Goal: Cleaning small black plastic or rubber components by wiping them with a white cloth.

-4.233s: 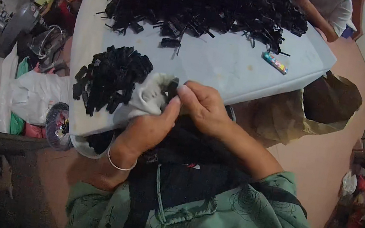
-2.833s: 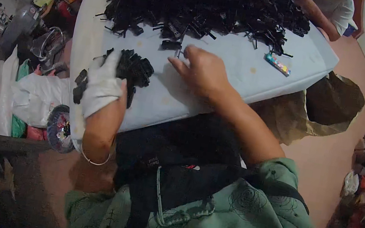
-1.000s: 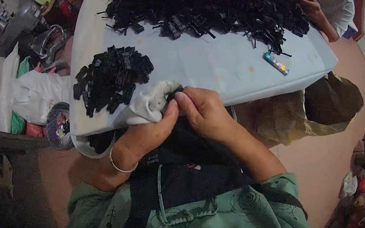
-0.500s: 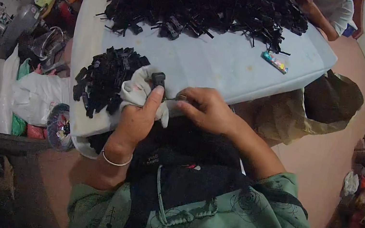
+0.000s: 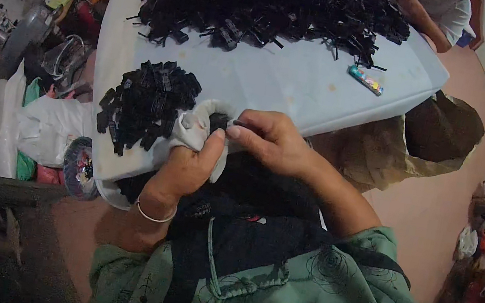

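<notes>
My left hand (image 5: 183,170) is closed round a small black plastic part (image 5: 219,122), its thumb pressed along the near side. A white cloth or glove (image 5: 192,132) covers or wraps the fingers beneath the part. From the right, my right hand (image 5: 276,144) meets the part, thumb and forefinger pinched together. Whatever is between those fingertips is too small and too covered to name. Both hands are over the near edge of the pale-topped table (image 5: 256,76). Just left of them lies a small heap of similar black parts (image 5: 143,105).
A large pile of black plastic pieces (image 5: 268,7) covers the table's far side. A colourful lighter-sized item (image 5: 365,80) lies at right. Beside the table stands an open brown sack (image 5: 385,154). White bags (image 5: 52,128) are at left. Another person's arm (image 5: 424,21) shows at far right.
The black part has tilted and shifted slightly right in my left hand. My right fingertips have come in from a small distance to the part.
</notes>
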Motion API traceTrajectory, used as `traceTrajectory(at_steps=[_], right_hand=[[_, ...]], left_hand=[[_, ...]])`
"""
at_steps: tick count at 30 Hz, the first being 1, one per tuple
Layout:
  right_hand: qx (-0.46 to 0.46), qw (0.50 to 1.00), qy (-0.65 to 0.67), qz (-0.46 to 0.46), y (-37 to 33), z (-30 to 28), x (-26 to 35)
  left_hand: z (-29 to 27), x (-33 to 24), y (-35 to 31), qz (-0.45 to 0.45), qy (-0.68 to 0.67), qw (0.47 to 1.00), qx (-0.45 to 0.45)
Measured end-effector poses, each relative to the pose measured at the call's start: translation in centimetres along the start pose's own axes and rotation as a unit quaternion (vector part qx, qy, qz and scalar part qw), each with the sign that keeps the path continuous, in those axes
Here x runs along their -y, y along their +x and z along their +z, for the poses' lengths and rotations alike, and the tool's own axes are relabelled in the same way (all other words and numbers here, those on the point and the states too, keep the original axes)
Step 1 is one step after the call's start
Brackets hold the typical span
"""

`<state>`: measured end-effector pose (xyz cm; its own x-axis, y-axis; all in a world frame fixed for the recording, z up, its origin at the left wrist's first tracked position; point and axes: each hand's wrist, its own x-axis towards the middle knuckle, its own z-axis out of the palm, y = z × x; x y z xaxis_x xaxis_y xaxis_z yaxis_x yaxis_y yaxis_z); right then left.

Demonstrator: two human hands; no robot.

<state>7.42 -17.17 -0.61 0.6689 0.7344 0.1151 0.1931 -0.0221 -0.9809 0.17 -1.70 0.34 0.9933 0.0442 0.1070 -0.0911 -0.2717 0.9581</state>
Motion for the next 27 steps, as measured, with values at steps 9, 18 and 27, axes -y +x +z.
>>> traceTrajectory(at_steps=[9,18,27], right_hand=[[0.005,0.999,-0.043,-0.033,0.4,1.5,-0.6],[-0.08,0.982,-0.161,-0.061,4.4,-0.6,0.2],[0.06,0.987,-0.094,-0.116,17.6,3.1,-2.8]], left_hand=[[0.4,-0.3,-1.0,0.144,0.306,0.94,-0.044],[-1.3,-0.3,-0.2,0.164,0.347,0.91,-0.155],[-2.6,1.3,4.3,0.039,0.529,0.845,-0.067]])
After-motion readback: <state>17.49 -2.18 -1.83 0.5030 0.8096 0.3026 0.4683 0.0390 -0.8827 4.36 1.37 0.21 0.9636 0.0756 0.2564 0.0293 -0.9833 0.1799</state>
